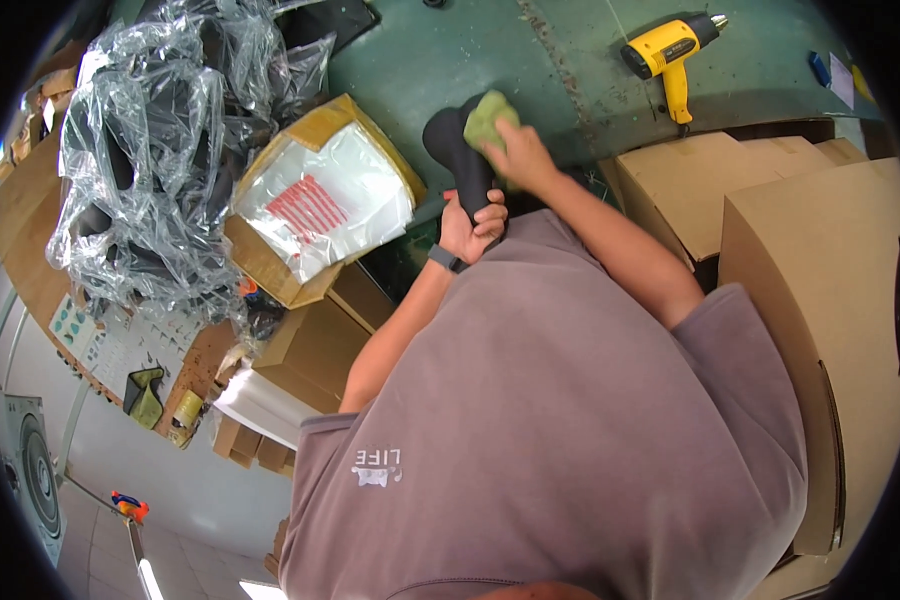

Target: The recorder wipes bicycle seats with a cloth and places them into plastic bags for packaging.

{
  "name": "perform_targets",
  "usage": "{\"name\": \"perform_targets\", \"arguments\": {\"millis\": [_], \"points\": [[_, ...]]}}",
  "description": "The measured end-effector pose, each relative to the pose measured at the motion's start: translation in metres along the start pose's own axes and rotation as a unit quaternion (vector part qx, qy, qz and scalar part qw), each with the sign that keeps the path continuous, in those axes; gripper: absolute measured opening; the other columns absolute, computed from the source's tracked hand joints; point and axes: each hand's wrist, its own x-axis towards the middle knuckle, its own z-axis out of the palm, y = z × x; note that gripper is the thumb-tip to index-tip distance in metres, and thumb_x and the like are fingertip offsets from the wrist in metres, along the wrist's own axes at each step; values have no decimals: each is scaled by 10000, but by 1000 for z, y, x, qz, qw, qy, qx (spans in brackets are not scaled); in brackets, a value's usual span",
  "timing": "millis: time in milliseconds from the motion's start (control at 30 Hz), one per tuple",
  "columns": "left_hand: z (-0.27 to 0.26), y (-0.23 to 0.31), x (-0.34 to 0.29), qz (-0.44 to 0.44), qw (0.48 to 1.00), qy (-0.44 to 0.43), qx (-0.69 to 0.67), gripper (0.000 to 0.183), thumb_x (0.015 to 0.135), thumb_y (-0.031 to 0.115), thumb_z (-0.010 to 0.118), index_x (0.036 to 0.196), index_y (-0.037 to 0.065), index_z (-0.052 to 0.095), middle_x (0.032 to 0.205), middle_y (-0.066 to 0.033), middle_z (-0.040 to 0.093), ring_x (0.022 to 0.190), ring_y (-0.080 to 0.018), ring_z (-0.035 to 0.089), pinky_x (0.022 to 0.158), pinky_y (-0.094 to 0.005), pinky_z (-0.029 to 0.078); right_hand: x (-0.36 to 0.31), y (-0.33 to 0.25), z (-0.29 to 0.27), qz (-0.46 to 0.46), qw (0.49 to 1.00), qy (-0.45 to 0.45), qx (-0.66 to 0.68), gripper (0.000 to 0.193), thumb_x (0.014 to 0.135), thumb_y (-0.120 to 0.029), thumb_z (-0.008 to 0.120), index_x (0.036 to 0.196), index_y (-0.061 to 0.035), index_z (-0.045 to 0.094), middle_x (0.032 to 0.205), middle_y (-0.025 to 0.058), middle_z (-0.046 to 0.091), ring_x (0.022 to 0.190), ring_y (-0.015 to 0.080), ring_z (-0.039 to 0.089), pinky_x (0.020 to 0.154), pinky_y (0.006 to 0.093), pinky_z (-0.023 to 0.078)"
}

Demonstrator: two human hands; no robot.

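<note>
A black bicycle saddle point(452, 148) is held over the green work table, its wide end pointing away from me. My left hand point(467, 228) has its fingers wrapped round the narrow nose. In my right hand point(521, 157) is a bunched yellow-green cloth point(488, 120), pressed against the right side of the saddle's wide end. The cloth hides that part of the surface.
A yellow heat gun point(666, 58) lies on the green table point(470, 50) at the far right. Cardboard boxes point(810, 250) stand at my right. On the left are an open carton with white plastic point(315, 200) and a heap of clear-bagged black items point(150, 150).
</note>
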Motion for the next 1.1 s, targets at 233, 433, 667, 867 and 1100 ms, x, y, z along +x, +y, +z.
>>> {"name": "perform_targets", "arguments": {"millis": [233,433,667,867,1100], "points": [[-12,2,-3,15,999,28,27,368,1174,390,455,1140,41,566,965,-79,617,655,-142,499,503,-277,396,-4,-36,2,-55,997,-56,-13,316,1010,-293,786,1057,-17,641,953,288,747,892,556,711,738,591,581],[-22,13,-1,32,996,29,83,478,1195,515,415,1347,108,613,997,-94,635,659,-154,499,483,-276,395,53,41,11,71,966,-94,-232,359,1045,-406,737,1162,-83,635,882,242,762,849,489,750,737,605,598],[-30,24,-49,111,965,84,223,589,1187,651,351,1170,125,614,876,-76,640,491,-121,445,406,-245,320,112,61,-1,121,970,-39,-208,437,1093,-472,659,1202,-50,694,999,287,771,999,506,737,889,578,584],[18,-13,-131,237,922,-8,305,696,1192,672,244,1220,103,644,813,-86,652,456,-124,426,428,-258,330,82,12,-20,185,974,71,105,646,1162,-513,545,1509,26,630,1357,233,752,1236,334,727,1029,465,569],[21,-3,-151,519,394,26,758,756,1146,318,609,1770,41,283,1121,-176,811,951,-212,796,806,-308,597,-22,-234,-5,148,900,-140,385,1054,922,-72,829,1779,-76,215,1552,220,570,1370,271,612,1121,499,542]]}}
